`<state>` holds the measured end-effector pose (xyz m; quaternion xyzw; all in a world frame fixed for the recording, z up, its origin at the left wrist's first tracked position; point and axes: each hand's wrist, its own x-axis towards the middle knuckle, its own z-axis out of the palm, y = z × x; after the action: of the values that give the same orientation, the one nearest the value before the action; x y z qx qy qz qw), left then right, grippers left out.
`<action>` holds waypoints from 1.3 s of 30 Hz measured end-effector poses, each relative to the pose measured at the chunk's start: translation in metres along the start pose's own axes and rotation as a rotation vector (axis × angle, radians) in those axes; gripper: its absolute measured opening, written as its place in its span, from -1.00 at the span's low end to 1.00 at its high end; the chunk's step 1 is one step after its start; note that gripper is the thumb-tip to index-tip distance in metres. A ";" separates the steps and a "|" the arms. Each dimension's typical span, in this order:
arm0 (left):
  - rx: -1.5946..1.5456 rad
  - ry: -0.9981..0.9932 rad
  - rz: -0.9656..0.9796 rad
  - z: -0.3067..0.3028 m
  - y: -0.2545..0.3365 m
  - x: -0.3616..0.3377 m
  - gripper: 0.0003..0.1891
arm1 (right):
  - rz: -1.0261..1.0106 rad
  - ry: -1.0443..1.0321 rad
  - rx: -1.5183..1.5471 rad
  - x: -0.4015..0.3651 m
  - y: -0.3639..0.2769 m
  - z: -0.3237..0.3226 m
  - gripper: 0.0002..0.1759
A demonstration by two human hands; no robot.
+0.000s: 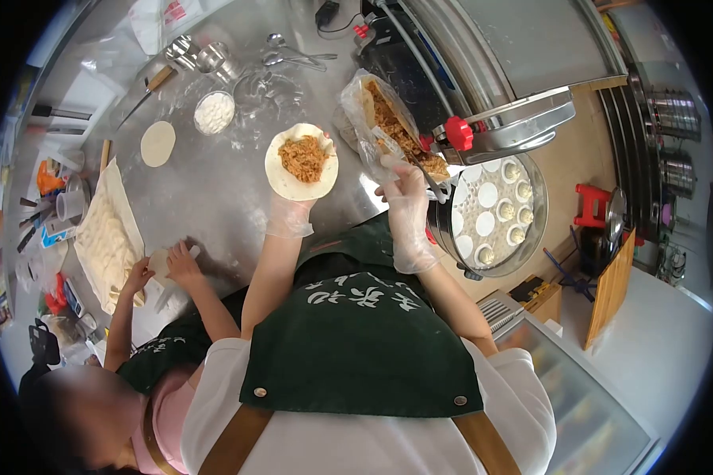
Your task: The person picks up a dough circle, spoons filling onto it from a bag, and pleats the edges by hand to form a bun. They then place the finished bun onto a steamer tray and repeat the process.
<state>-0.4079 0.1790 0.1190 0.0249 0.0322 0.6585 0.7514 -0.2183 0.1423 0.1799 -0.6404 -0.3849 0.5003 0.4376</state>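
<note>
On my left hand (292, 212), in a clear glove, rests a round dough wrapper (318, 184) with a heap of reddish-brown filling (302, 159) in its middle. The wrapper hides most of that hand's fingers. My right hand (406, 190), also gloved, is closed around a thin metal utensil (432, 184) beside the open plastic bag of filling (392, 119). A round steamer (537, 237) to the right holds several pleated buns on white paper rounds.
A co-worker at the left handles a piece of dough (160, 263). Beyond lie a flat wrapper (158, 144), a bowl of white flour (214, 112), a knife (160, 77) and spoons (293, 58). Large dough (107, 237) lies at the far left; a machine with red knobs (458, 133) stands at the right.
</note>
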 end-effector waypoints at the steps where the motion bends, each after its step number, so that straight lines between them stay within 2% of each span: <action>1: -0.030 0.034 -0.016 0.002 -0.002 0.000 -0.56 | 0.024 -0.021 0.038 0.006 0.002 0.004 -0.67; 4: -0.007 0.167 -0.001 0.012 -0.004 0.000 -0.57 | 0.085 -0.062 0.190 0.021 0.014 0.015 -0.63; 6: 0.010 0.184 0.024 0.010 -0.003 0.002 -0.58 | 0.112 -0.057 0.346 0.029 0.013 0.022 -0.61; 9: -0.004 0.187 0.031 0.007 0.002 0.005 -0.59 | 0.156 -0.156 0.685 0.041 -0.005 0.009 -0.58; 12: -0.029 0.187 0.020 0.002 0.003 0.005 -0.60 | 0.219 -0.147 0.839 0.041 -0.036 0.002 -0.57; 16: 0.007 0.233 0.023 0.005 -0.002 0.005 -0.62 | 0.032 -0.118 0.673 0.037 -0.058 0.000 -0.52; 19: -0.008 0.187 0.008 0.009 -0.005 0.005 -0.62 | 0.159 -0.067 0.093 0.054 -0.049 0.005 -0.46; 22: -0.046 0.191 -0.008 0.005 -0.006 0.009 -0.60 | 0.116 -0.045 0.055 0.058 -0.048 0.000 -0.41; 28: -0.016 0.204 0.021 0.011 -0.012 0.012 -0.59 | -0.334 0.081 -0.747 0.059 -0.030 -0.007 -0.42; 29: -0.063 0.177 0.005 0.011 -0.010 0.015 -0.58 | -0.399 0.158 -0.729 0.055 -0.033 -0.002 -0.45; 32: 0.010 0.270 0.043 0.036 -0.015 0.017 -0.57 | -0.617 0.136 -0.603 0.045 -0.049 0.004 -0.49; 33: 0.021 0.151 0.037 0.042 -0.016 0.017 -0.57 | -0.647 0.093 -0.543 0.040 -0.057 0.006 -0.57; 36: 0.023 0.185 0.029 0.061 -0.018 0.015 -0.54 | -0.765 -0.085 -0.284 0.033 -0.046 0.010 -0.59; 37: 0.035 0.150 0.019 0.062 -0.017 0.014 -0.51 | -0.756 -0.129 -0.308 0.026 -0.051 0.009 -0.58; 39: 0.042 0.091 0.020 0.068 -0.017 0.016 -0.51 | -0.808 -0.098 -0.295 0.022 -0.049 0.010 -0.57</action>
<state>-0.3835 0.1929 0.1849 0.0112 0.0798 0.6658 0.7418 -0.2260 0.1800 0.2188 -0.4696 -0.6924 0.2580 0.4833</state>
